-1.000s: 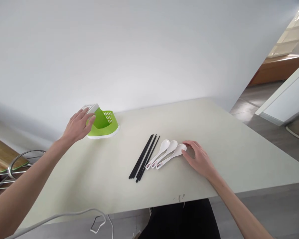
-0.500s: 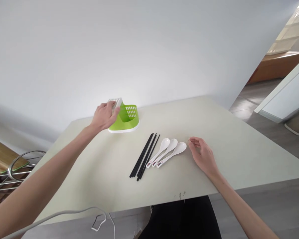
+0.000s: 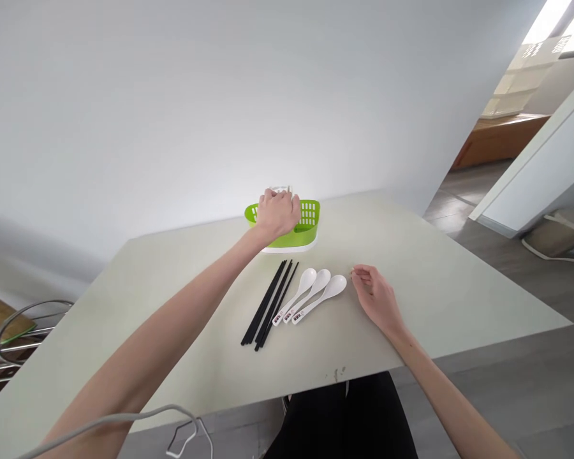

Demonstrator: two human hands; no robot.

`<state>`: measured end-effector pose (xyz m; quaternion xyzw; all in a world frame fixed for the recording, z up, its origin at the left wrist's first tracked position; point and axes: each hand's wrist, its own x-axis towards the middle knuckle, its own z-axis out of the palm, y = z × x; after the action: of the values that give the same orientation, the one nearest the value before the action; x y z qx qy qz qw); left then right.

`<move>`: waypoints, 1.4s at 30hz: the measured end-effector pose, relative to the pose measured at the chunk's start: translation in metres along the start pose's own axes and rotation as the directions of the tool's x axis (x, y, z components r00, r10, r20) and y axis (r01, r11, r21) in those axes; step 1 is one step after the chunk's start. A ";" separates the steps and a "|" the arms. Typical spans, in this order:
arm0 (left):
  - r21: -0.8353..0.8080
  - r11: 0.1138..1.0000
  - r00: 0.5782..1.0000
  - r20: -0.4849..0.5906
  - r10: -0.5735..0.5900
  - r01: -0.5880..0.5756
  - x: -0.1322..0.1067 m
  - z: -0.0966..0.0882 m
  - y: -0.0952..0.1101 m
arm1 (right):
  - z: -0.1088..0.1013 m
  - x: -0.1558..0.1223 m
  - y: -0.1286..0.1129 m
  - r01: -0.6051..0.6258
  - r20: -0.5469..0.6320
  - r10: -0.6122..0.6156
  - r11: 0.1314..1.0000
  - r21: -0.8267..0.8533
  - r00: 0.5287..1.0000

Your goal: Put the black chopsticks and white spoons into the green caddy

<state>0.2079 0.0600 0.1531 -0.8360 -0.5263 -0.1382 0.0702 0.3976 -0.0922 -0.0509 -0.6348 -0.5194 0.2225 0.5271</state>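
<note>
Item: green cutlery holder (image 3: 309, 220). I log it shifted rightward, now just beyond the black chopsticks (image 3: 269, 306), left hand (image 3: 277, 214) clasped on its rim; right hand (image 3: 375, 297) loosely curled, empty, beside white spoons (image 3: 310, 294).

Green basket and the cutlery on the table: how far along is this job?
Done: the green basket stands on the table just behind the chopsticks. In hand: the left hand grips its rim. Left: the chopsticks and three spoons lie loose on the table, none in the basket; the right hand rests empty beside the spoons.
</note>
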 end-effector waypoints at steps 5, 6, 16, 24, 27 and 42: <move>-0.065 0.998 0.999 0.033 -0.001 0.003 -0.005 -0.004 0.017 | 0.001 0.001 -0.002 -0.023 0.015 0.023 1.000 0.005 1.000; -0.081 0.997 0.999 0.039 0.004 -0.001 -0.004 -0.004 0.017 | 0.001 0.001 -0.002 -0.026 0.014 0.026 1.000 0.004 1.000; -0.073 0.911 0.905 0.110 0.412 -0.406 -0.003 0.002 -0.042 | 0.002 0.001 0.000 -0.016 0.013 0.016 1.000 0.009 1.000; 0.133 0.924 0.932 -0.003 0.363 -0.359 -0.016 0.019 -0.026 | -0.001 -0.001 -0.005 -0.037 0.025 0.037 0.999 -0.017 0.999; 0.192 0.940 0.958 -0.009 0.288 -0.281 -0.019 0.021 -0.014 | -0.001 -0.001 -0.005 -0.032 0.015 0.033 0.999 -0.022 0.999; 0.195 0.960 0.973 -0.069 0.218 -0.202 -0.028 0.017 0.009 | 0.000 0.001 -0.003 0.000 0.003 0.000 1.000 -0.007 1.000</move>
<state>0.2073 0.0365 0.1287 -0.8698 -0.4415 -0.1175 0.1861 0.3966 -0.0915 -0.0481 -0.6364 -0.5209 0.2215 0.5241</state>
